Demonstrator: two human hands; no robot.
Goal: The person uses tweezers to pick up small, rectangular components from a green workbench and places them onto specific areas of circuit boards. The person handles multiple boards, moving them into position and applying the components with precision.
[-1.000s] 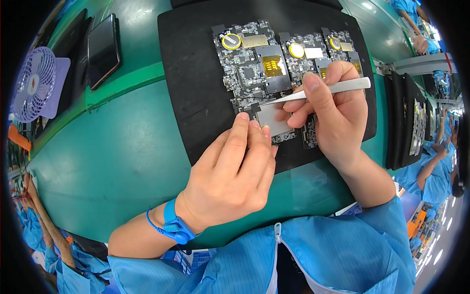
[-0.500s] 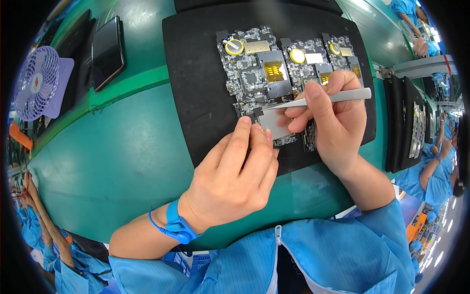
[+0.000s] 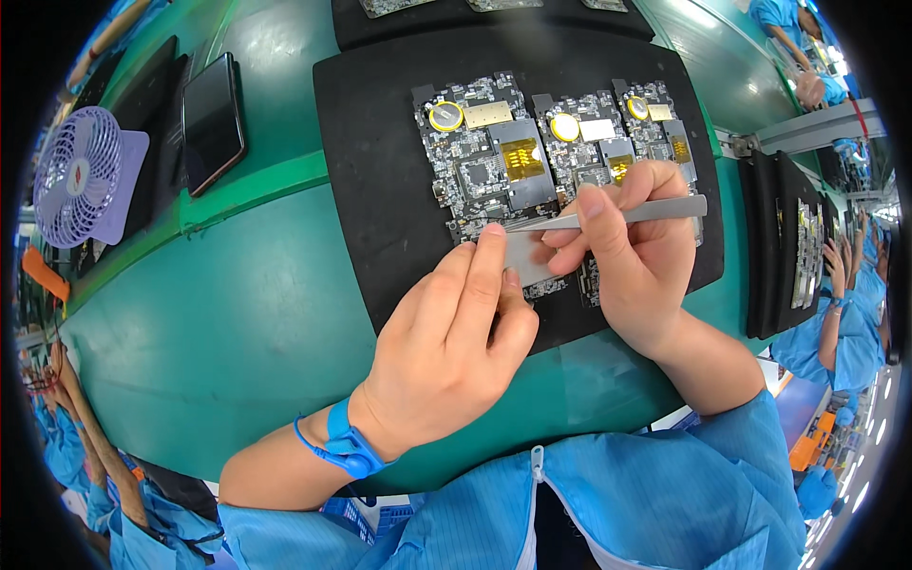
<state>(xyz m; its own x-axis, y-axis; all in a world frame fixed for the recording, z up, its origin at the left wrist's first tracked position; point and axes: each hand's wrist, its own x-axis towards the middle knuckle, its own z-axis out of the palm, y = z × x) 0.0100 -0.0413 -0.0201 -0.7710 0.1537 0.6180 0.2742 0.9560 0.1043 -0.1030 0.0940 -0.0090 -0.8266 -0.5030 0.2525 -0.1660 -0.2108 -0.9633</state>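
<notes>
A circuit board point(image 3: 479, 179) with a round coin cell and a yellow-taped patch lies at the left of a row on a black mat point(image 3: 375, 190). My left hand point(image 3: 442, 328) rests over its near end, index finger stretched out and its tip pressing on the board. The thumb sits lower, by a flat silver-grey plate point(image 3: 524, 258) on the board. My right hand point(image 3: 641, 242) grips metal tweezers point(image 3: 635, 211), whose points reach the board right beside my left index fingertip. What lies under that fingertip is hidden.
Two similar boards point(image 3: 566, 128) point(image 3: 638, 106) lie to the right, partly behind my right hand. A phone point(image 3: 213, 123) and a purple fan point(image 3: 81, 180) stand left. More black mats with boards point(image 3: 806, 242) are at the right; co-workers in blue point(image 3: 841, 332) sit beyond.
My left index finger has slid up onto the spot by the tweezer points, covering a small black piece seen there before. The whole view has shifted slightly, with the mat lower in it.
</notes>
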